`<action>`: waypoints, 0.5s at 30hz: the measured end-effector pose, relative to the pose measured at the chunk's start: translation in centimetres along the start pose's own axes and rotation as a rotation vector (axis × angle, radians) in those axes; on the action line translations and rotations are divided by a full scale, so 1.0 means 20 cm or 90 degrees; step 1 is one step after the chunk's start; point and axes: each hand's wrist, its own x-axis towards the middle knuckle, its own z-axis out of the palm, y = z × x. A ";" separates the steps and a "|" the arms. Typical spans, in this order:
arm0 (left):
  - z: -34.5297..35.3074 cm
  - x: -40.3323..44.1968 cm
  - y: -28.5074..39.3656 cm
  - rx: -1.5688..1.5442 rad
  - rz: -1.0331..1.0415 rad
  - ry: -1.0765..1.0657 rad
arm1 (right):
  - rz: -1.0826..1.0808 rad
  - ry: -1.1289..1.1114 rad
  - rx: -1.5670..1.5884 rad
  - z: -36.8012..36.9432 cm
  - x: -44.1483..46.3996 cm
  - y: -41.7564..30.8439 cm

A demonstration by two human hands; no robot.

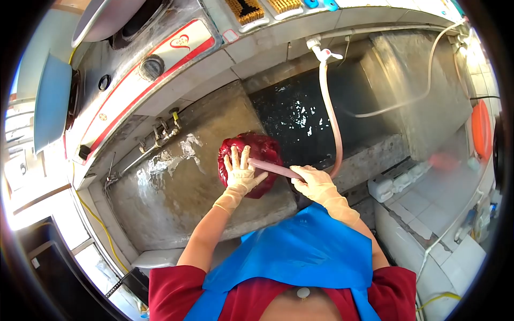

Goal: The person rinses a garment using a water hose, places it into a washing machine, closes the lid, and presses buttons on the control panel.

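Left hand [239, 175], gloved: fingers spread, back uppermost, pressed on a glossy red bundle [261, 143] without gripping it. Right hand [316, 185], gloved: fingers closed round a pink hose [272, 167], just off the bundle at 4 o'clock. The bundle rests on a wet concrete slab [160, 203], near its edge; a water trough [375, 151] lies towards 1 to 2 o'clock from it, the hose's tap [324, 54] at 1 o'clock. The hose end meets the left hand over the bundle — flow cannot be determined, nor whether the bundle is bag or wet cloth. Assessment: the step in hand appears to be rinsing or filling by hose — next move calls for a steadying left hand and a controlled hose end.
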 end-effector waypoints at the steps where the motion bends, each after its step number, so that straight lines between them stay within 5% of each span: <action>1: 0.04 0.01 0.00 -0.004 0.027 0.077 | -0.005 0.005 0.007 0.01 0.01 -0.01; 12: -0.03 0.22 -0.06 0.063 0.010 -0.201 | -0.004 -0.011 0.029 0.05 0.07 -0.02; 15: 0.00 0.26 -0.11 0.105 0.036 -0.179 | 0.023 -0.055 0.050 0.03 0.07 -0.03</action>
